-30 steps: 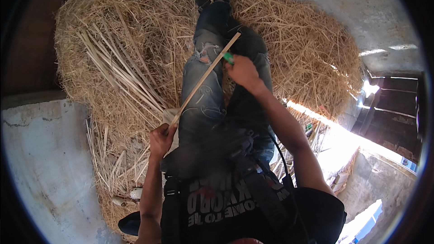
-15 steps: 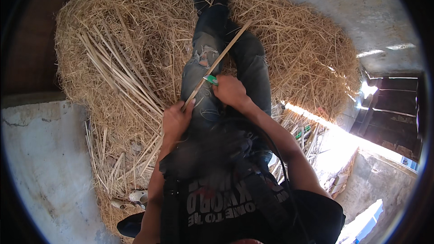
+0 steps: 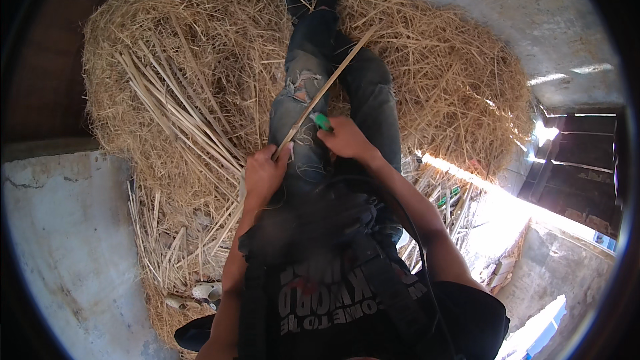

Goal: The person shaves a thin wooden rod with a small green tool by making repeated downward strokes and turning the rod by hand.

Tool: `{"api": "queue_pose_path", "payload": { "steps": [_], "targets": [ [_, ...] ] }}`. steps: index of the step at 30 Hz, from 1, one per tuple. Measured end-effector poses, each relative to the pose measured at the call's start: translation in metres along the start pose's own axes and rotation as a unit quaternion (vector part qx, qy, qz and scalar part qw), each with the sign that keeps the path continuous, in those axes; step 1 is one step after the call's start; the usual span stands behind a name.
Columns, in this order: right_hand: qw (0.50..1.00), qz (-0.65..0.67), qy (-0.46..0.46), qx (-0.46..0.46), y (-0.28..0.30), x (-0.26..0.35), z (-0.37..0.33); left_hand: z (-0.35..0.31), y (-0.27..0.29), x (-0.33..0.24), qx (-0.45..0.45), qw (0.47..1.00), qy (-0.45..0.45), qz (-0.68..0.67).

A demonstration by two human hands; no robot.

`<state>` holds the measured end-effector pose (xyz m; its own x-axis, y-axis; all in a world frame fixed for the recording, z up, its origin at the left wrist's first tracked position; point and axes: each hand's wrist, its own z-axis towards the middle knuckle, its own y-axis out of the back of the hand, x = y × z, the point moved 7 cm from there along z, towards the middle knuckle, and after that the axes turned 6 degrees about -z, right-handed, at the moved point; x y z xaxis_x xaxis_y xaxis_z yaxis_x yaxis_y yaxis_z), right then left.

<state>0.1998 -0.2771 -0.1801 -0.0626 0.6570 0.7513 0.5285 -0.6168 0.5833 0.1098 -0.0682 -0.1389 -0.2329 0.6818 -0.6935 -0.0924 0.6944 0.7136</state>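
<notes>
My left hand is closed around the lower end of a long, thin bamboo strip. The strip slants up and to the right across my jeans-clad legs, its far end over the straw. In my right hand is a small green-handled knife, its pale blade pointing at the strip's middle, beside or against it; I cannot tell if they touch. Several pale split strips lie in a loose bundle on the straw, left of my legs.
A thick bed of straw spreads around my outstretched legs. Concrete walls stand left and right. More strips and a green object lie at right, near sunlit ground. A pale shoe-like item rests at lower left; a dark slatted shutter is at right.
My right hand and the knife have shifted slightly right and down, the green handle now turned more upright. My left hand has moved a little right, still gripping the strip.
</notes>
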Motion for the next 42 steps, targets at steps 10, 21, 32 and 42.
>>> {"api": "queue_pose_path", "payload": {
  "steps": [10, 21, 32, 42],
  "targets": [
    [0.961, 0.251, 0.044, -0.112, 0.020, 0.032, -0.001, -0.013, 0.008, -0.013, -0.027, 0.998, -0.048, -0.004],
    [0.919, 0.346, -0.009, -0.191, 0.061, 0.021, 0.010, -0.035, 0.034, -0.002, -0.020, 0.997, -0.029, -0.069],
    [0.878, 0.391, 0.014, -0.275, 0.124, 0.012, 0.017, -0.070, 0.070, 0.036, -0.018, 0.997, -0.065, -0.042],
    [0.851, 0.437, -0.013, -0.292, 0.139, 0.001, 0.024, -0.075, 0.068, 0.067, 0.038, 0.994, -0.025, -0.103]
  ]
}}
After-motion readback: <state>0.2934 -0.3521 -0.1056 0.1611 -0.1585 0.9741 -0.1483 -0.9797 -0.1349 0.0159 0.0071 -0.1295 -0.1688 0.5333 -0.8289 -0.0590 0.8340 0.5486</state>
